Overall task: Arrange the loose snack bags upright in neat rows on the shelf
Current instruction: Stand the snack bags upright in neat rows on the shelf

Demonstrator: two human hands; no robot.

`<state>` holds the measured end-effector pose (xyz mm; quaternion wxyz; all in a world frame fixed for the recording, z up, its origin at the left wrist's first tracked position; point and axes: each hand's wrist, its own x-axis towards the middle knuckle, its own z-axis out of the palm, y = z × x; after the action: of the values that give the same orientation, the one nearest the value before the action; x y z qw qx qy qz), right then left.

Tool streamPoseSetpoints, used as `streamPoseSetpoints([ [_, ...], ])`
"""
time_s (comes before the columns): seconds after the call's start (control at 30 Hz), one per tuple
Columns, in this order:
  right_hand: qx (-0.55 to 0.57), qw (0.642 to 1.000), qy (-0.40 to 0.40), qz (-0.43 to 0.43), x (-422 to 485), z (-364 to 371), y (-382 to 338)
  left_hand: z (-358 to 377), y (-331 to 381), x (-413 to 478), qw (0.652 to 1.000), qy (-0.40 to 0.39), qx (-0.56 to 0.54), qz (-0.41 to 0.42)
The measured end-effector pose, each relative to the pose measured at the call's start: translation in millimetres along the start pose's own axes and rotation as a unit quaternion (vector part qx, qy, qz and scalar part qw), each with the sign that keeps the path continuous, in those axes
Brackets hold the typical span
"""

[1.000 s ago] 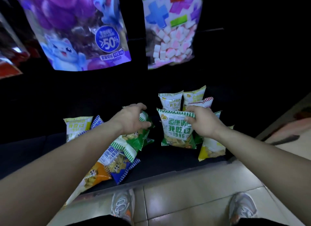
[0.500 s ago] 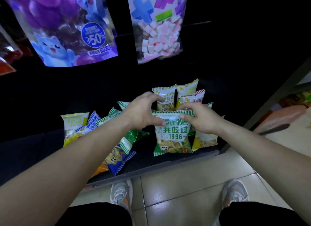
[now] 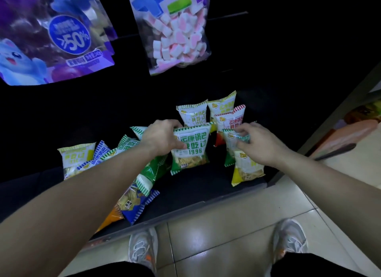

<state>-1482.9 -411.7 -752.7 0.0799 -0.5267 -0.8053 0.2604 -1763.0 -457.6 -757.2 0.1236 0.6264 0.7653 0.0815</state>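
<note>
A dark bottom shelf carries several small snack bags. A green bag marked 1996 stands upright in the middle, and my left hand grips its top left corner. My right hand pinches the top of another green bag further right, which stands behind a yellow bag. Behind them a green-white bag, a yellow bag and a red bag stand upright. Under my left forearm lies a loose pile: a yellow bag, a green bag, a blue bag and an orange bag.
A large purple bag and a clear bag of pink and white marshmallows hang above the shelf. The shelf's right side wall rises at the right. My two shoes stand on the tiled floor in front.
My right hand let go of the middle green bag and moved right to the other green bag. My left hand closed on the middle bag's top left corner.
</note>
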Motion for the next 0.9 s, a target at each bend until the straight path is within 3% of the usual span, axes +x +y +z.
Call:
streamPoseSetpoints([
  [0.37,-0.099,0.994,-0.048,0.02,25,29,31,74,4,93,0.998,0.0,-0.008,-0.058],
  [0.9,-0.046,0.997,-0.044,0.031,44,51,18,102,5,103,0.998,0.036,0.031,-0.027],
])
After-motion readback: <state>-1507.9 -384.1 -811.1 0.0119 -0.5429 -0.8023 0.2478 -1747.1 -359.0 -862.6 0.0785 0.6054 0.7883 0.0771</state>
